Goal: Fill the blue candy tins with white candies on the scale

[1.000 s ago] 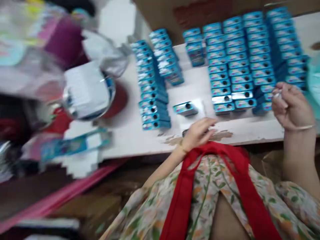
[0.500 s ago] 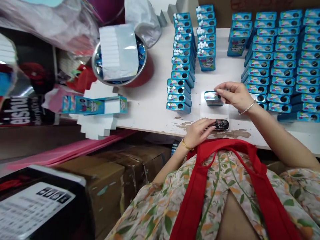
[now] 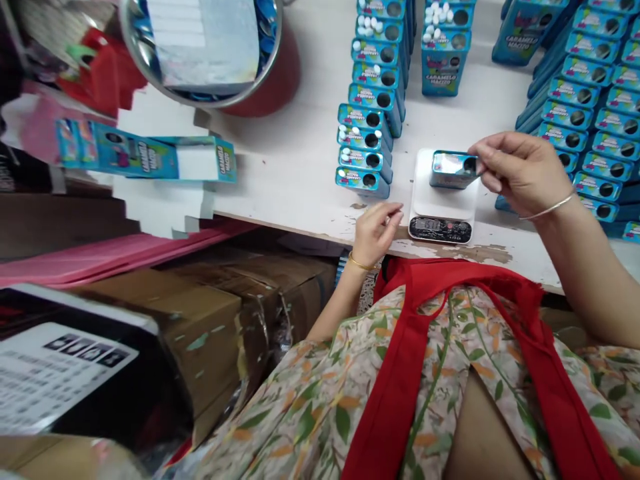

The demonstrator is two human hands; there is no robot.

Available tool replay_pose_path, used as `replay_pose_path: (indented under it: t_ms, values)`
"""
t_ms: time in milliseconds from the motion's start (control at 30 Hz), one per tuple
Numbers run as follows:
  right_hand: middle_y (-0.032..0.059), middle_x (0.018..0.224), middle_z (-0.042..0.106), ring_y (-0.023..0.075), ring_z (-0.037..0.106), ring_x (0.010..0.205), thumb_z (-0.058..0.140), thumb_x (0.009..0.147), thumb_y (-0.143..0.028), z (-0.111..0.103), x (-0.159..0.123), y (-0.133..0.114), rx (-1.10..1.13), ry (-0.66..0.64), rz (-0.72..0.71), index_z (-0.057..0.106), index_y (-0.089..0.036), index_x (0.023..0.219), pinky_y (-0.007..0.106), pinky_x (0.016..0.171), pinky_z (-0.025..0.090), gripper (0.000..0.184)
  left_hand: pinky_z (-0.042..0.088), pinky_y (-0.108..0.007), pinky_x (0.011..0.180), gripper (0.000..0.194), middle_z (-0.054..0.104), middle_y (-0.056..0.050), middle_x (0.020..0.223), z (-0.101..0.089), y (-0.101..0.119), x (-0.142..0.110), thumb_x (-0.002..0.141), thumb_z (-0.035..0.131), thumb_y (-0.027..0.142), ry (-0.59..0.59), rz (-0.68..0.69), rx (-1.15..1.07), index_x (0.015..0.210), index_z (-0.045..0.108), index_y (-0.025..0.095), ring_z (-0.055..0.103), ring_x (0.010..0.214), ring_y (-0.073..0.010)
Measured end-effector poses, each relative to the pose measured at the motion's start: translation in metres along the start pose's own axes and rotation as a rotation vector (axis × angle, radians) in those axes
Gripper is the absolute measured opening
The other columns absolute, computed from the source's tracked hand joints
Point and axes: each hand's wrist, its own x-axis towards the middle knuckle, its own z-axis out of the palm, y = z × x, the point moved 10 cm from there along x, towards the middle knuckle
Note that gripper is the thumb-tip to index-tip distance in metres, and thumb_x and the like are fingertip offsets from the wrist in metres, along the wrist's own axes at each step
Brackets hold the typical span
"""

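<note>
A small white digital scale sits near the front edge of the white table. On its platform stands a blue tin with a round hole in its top. My right hand pinches that tin at its right end, fingers closed on it. My left hand rests curled at the table's edge just left of the scale's display, holding nothing I can make out. Left of the scale runs a row of blue tins, some with white candies on top.
Many more blue tins are lined up at the right. A steel bowl with a white packet stands at the back left, a flat blue carton near the left edge. Cardboard boxes sit under the table.
The view has dropped and moved closer. My right hand shifted from the tin's top to gripping its right end; my left hand slid off the scale's display to the table edge.
</note>
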Motion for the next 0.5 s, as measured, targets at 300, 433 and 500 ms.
replay_pose_path:
  t_ms: [300,433,500]
  values:
    - [0.0028,0.070,0.067,0.0076,0.055,0.054,0.076,0.063,-0.009,-0.034,-0.015,0.008,0.096,0.109,0.117,0.074,-0.016,0.078,0.017,0.039,0.036,0.017,0.051,-0.028,0.073,0.035,0.070,-0.007,0.089,0.002,-0.067,-0.045,0.101,0.047,0.044,0.132,-0.184,0.113,0.102,0.068,0.016,0.064,0.080,-0.0150]
    - [0.0047,0.072,0.067,0.0070,0.053,0.051,0.083,0.069,-0.019,-0.034,-0.015,0.001,-0.030,0.115,0.022,0.073,-0.015,0.080,0.018,0.039,0.031,0.015,0.051,-0.028,0.073,0.031,0.069,-0.007,0.089,0.009,-0.073,-0.050,0.102,0.048,0.040,0.171,-0.155,0.106,0.104,0.066,0.016,0.064,0.082,-0.0152]
    - [0.0048,0.074,0.067,0.0074,0.054,0.053,0.084,0.073,-0.026,-0.030,-0.015,-0.004,-0.158,0.120,-0.014,0.073,-0.015,0.083,0.019,0.043,0.036,0.018,0.052,-0.029,0.076,0.030,0.069,-0.008,0.090,0.011,-0.073,-0.051,0.102,0.048,0.039,0.178,-0.135,0.098,0.103,0.066,0.015,0.065,0.085,-0.0161]
